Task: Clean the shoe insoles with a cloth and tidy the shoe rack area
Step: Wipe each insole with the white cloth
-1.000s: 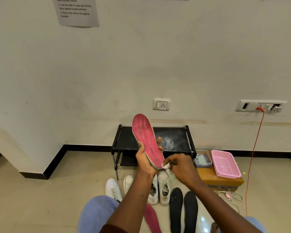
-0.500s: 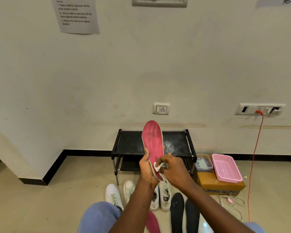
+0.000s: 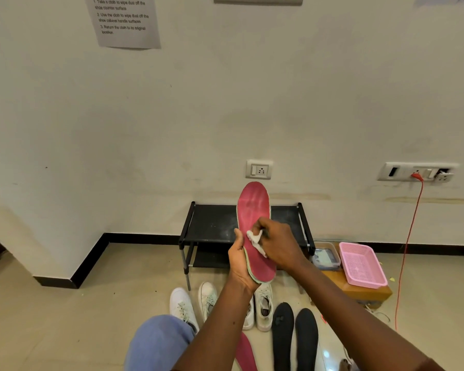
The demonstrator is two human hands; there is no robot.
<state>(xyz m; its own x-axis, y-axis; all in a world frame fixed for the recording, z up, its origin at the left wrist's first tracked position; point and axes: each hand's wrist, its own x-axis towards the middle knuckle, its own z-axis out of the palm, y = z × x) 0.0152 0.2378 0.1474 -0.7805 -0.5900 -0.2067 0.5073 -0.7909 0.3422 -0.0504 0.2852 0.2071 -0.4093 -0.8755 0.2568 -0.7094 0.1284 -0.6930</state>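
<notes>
The fingers [image 3: 264,223] of the right hand [image 3: 280,247] were curled tightly on a small white cloth [image 3: 254,237], pressing it to the face of a red insole [image 3: 253,207] about halfway along its length. The left hand [image 3: 240,266] gripped the insole's lower half from the left, with the thumb lying up along that edge and the other fingers wrapped behind, out of sight. The insole was held in the air before the person, nearly upright. Its long axis leaned a little left at the top, toe end up, heel down by the left palm, red face toward the camera. Behind it a black shoe rack [image 3: 212,223] stood against the wall, its top shelf partly hidden by the insole and both hands. On the floor below lay white shoes [image 3: 182,306], some covered by the left forearm, two black insoles [image 3: 283,333] side by side to their right, and a second red insole [image 3: 245,352]. Right of the rack, a pink basket [image 3: 362,263] sat on a wooden box [image 3: 359,290], near a hanging red cable [image 3: 407,242].
</notes>
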